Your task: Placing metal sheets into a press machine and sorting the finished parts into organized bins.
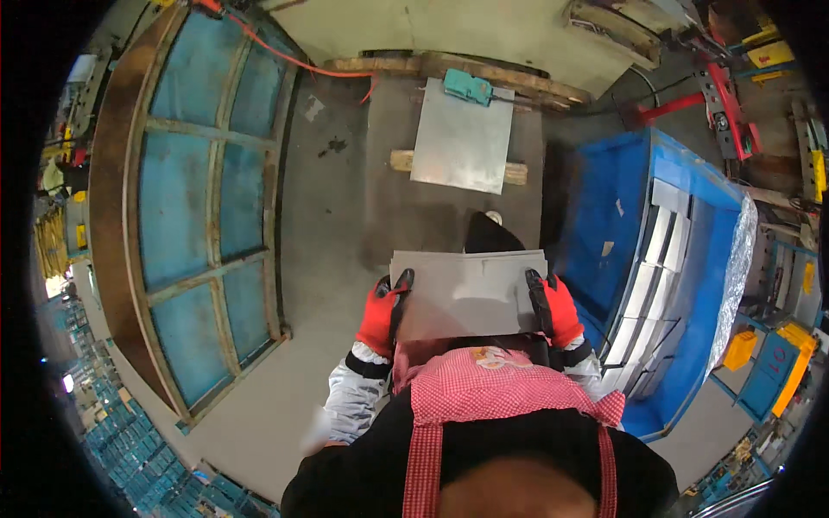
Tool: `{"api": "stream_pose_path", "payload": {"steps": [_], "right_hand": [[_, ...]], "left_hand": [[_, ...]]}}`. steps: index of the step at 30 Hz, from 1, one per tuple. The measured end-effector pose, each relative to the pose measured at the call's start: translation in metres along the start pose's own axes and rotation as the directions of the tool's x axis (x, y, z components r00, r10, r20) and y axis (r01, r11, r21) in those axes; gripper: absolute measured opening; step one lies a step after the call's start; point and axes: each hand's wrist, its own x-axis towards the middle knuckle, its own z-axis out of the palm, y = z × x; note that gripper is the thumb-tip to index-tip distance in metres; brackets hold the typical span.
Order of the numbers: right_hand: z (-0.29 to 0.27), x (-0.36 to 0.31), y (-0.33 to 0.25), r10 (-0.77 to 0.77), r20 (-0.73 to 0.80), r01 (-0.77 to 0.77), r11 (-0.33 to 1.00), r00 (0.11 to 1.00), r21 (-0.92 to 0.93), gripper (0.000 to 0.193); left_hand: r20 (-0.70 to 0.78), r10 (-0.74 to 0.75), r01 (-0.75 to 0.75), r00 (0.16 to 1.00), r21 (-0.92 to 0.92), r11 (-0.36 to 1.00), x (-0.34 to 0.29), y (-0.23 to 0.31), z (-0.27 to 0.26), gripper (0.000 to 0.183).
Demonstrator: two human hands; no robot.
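A stack of thin grey metal sheets (466,298) is held level in front of my apron, its edges slightly out of line. My left hand (384,309), in a red and black glove, grips the stack's left edge with the thumb on top. At the right edge, my right hand (554,304) in a matching glove does the same. The fingers beneath the sheets are hidden. Farther ahead, a larger metal sheet (462,138) lies across wooden battens (521,173), with a teal foot pedal (468,87) on its far edge.
To my right stands a blue bin (604,233) with rows of stacked metal pieces (656,250) inside. A teal panelled frame with rusty sides (177,207) stands on the left. An orange cable (302,65) runs along the far side, near a pale machine base (484,34).
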Motion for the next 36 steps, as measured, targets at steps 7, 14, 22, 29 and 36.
{"api": "stream_pose_path", "payload": {"steps": [7,14,22,29,36], "right_hand": [[-0.106,0.071,-0.071,0.110,-0.124,-0.107,0.994,0.986,0.031,0.026],[-0.169,0.150,-0.185,0.114,-0.090,-0.097,0.980,0.989,0.174,0.027],[-0.198,0.304,-0.245,-0.003,0.130,-0.078,0.784,0.992,0.616,0.025],[-0.202,0.425,-0.346,-0.403,-0.172,0.431,0.886,0.899,0.174,0.021],[-0.198,0.523,-0.434,-0.420,-0.053,0.392,0.879,0.906,-0.271,0.026]], "left_hand": [[0.072,0.079,-0.084,0.994,0.056,0.995,0.004,0.106,0.052,0.033],[0.094,0.451,-0.439,0.887,-0.127,0.890,0.044,0.219,0.075,0.029],[0.174,0.530,-0.504,0.830,-0.173,0.846,0.156,0.377,0.052,0.021],[0.274,0.561,-0.537,0.781,-0.162,0.828,0.258,0.527,0.032,0.027],[0.247,0.564,-0.512,0.788,-0.245,0.823,0.306,0.657,0.001,0.015]]}}
